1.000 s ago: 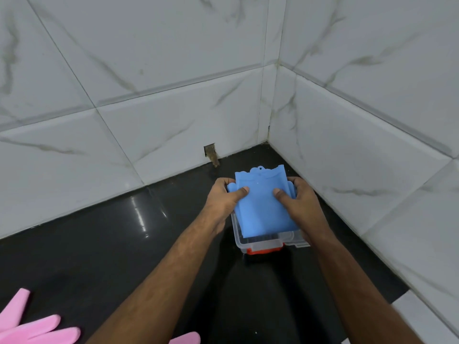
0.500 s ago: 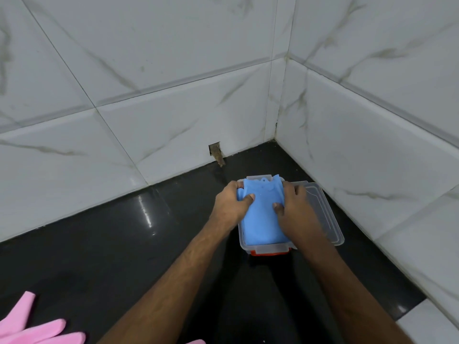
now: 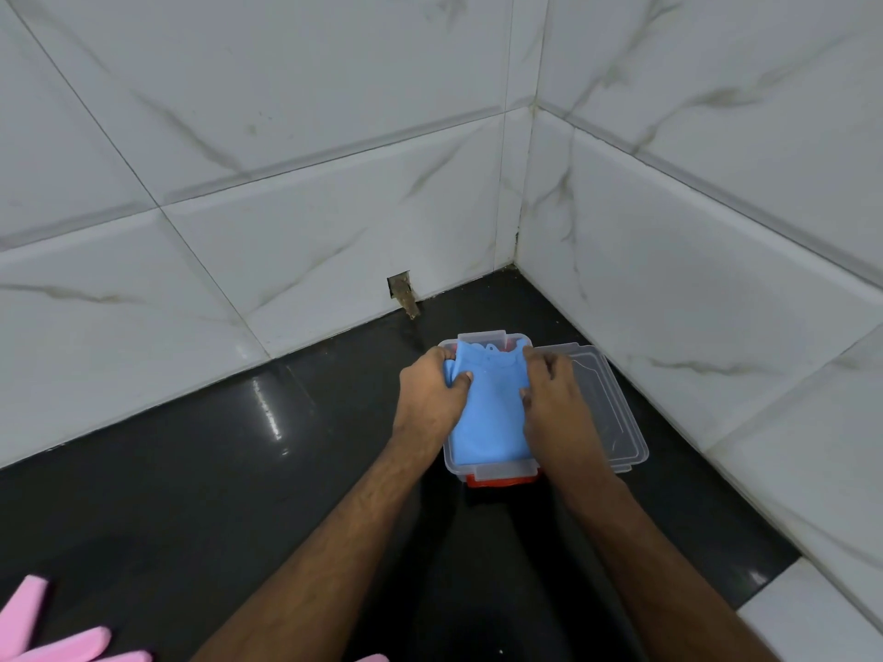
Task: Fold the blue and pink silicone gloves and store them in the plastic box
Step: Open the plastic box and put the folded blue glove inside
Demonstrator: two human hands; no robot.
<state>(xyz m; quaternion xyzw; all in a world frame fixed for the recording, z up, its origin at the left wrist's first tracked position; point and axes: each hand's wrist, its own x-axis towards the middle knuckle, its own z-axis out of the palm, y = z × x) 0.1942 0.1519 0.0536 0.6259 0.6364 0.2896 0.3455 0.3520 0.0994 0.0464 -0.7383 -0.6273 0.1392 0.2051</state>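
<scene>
There, in the head view, both hands were down on the blue glove (image 3: 489, 418), which lay folded inside the clear box (image 3: 492, 470) on the black counter (image 3: 239, 470). The left hand (image 3: 430, 398) gripped the glove's left edge near its far end, thumb curled over the top and fingers wrapped round the side. The right hand (image 3: 554, 398) held the right edge the same way, thumb on the blue surface and fingers bent over the box's far right corner. The glove's scalloped cuff lay at the far end of the box, just under the far clip (image 3: 481, 336). The folded glove filled most of the box, its near edge close to the near wall. A red latch (image 3: 499, 481) showed below the near rim.

The lid (image 3: 607, 413) lay flat on the counter just beside the box on its right, touching or nearly touching it; the right hand and wrist covered part of its left side. The box sat near the corner where the two white marble-tiled walls (image 3: 334, 183) met. A small rough hole (image 3: 401, 291) broke the bottom of the back wall, a little behind and left of the box.

Well apart, at the lower left edge, the fingers of the pink glove (image 3: 62, 647) lay on the counter, cut off by the frame.
</scene>
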